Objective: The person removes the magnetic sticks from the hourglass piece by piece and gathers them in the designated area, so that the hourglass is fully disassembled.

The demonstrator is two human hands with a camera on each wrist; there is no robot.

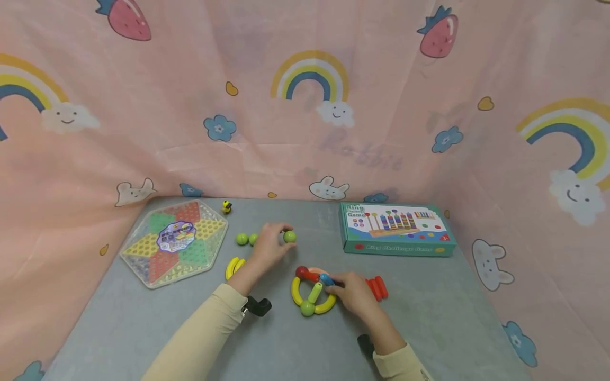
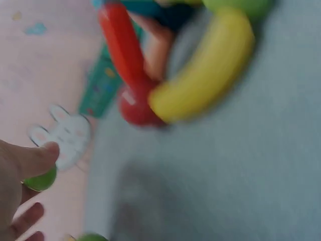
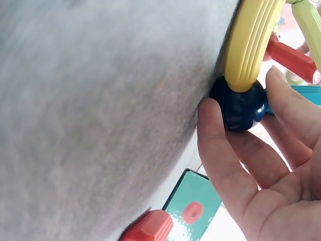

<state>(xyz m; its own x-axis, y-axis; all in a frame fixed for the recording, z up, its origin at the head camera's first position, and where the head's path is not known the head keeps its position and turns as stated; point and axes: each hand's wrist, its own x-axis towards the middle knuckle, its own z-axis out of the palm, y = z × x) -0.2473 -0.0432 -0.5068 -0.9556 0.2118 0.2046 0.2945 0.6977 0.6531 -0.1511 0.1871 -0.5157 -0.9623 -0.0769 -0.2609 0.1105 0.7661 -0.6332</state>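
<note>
My left hand [image 1: 268, 246] pinches a green ball [image 1: 289, 236] between thumb and fingers above the table; the ball also shows in the left wrist view. Below it lies a ring of toy pieces: yellow curved bars [image 1: 296, 291], an orange curved bar, a red ball [image 1: 302, 272] with a red rod, and a green ball with a light green rod [image 1: 315, 292]. At the ring's right side, my right hand [image 1: 356, 293] grips the dark blue ball [image 3: 243, 108], which joins a yellow curved bar and a blue rod [image 1: 326, 279]. The rods point inward.
Two green balls [image 1: 242, 239] and yellow curved bars [image 1: 232, 268] lie to the left, partly behind the left hand. Several red rods [image 1: 377, 288] lie right of the right hand. Farther back are a hexagonal checkers board [image 1: 159, 219], a small bee figure [image 1: 226, 207] and a green game box [image 1: 397, 247].
</note>
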